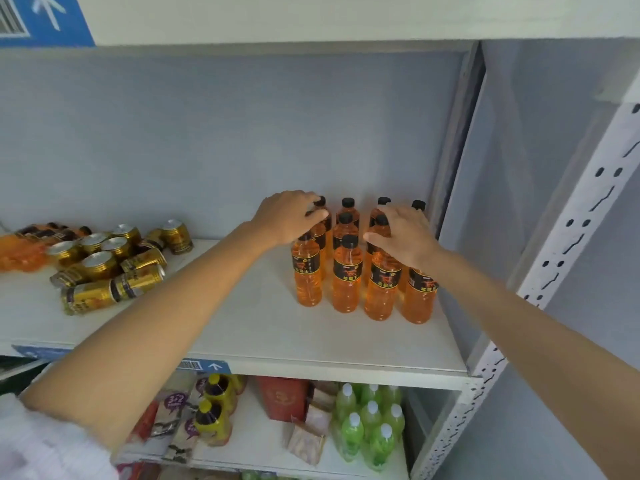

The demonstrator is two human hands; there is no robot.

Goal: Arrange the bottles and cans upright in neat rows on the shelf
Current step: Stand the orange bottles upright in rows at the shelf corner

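Several orange drink bottles with black caps and black labels stand upright in rows at the right end of the white shelf. My left hand rests on the tops of the bottles at the left side of the group, fingers curled over a cap. My right hand lies over the caps on the right side, fingers spread on them. A heap of gold cans sits at the left, some upright and some lying down. Further orange bottles lie flat at the far left edge.
The shelf's grey side panel and a perforated white upright close off the right. The lower shelf holds green bottles, yellow-capped dark bottles, a red box and snack packets. Bare board lies between cans and bottles.
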